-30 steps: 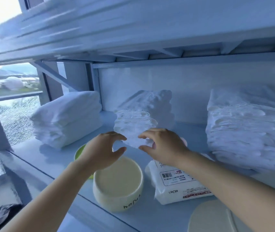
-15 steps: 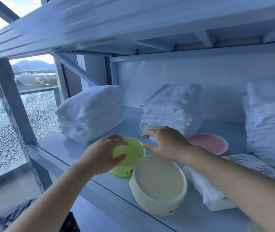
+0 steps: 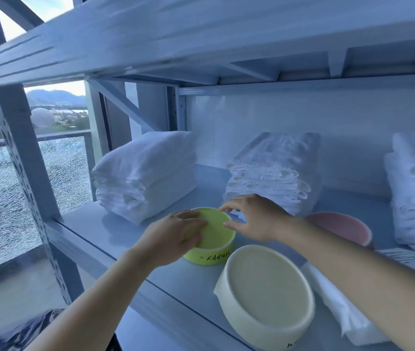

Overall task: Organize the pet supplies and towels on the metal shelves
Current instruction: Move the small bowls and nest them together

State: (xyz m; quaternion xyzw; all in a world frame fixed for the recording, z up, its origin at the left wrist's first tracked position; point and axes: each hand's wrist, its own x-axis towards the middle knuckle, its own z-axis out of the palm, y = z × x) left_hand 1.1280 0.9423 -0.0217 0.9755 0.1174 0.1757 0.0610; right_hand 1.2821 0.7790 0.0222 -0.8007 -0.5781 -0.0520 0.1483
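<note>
Behind the metal shelf [image 3: 201, 287], at the left of the frame, a window [image 3: 6, 198] with cracked glass shows hills. You work on the green bowl [image 3: 216, 239], which stands upside down near the centre of the frame, in front of the gap between the left towel stack [image 3: 145, 173] and the middle towel stack [image 3: 274, 171]. Your left hand [image 3: 173, 236] grips its left side, with fingers curled over the base. Your right hand [image 3: 257, 219] reaches the right rim with curved fingers; I cannot tell if it really holds. The step in hand seems to be moving this bowl. The next move probably calls for a firm hold from both sides and a clean lift, because the cream bowl [image 3: 264, 297] stands just beside it at the lower right.
</note>
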